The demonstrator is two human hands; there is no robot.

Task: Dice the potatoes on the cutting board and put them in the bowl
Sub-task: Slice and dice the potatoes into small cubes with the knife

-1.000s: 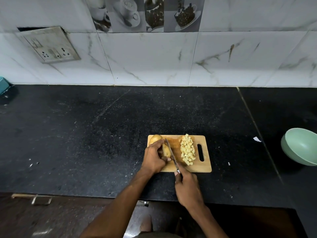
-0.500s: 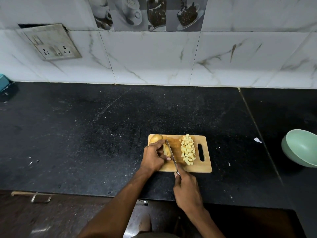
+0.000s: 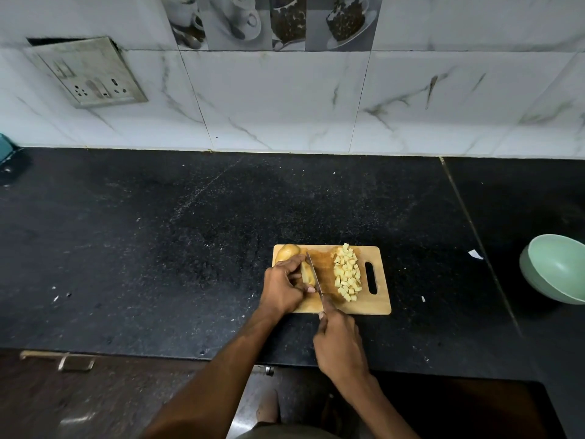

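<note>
A potato is gripped by the curled fingers of the left hand on the cutting board, which is carried by the counter. The handle of a knife is clasped in the right hand, its blade laid against the potato just right of the left fingers. Diced potato pieces are heaped beyond the right hand. The bowl is set well right of both hands.

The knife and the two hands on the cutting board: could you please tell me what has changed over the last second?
Almost nothing has changed. The right hand still holds the knife against the cut potato, which the left hand still grips. The diced pile, cutting board and bowl stayed put.
</note>
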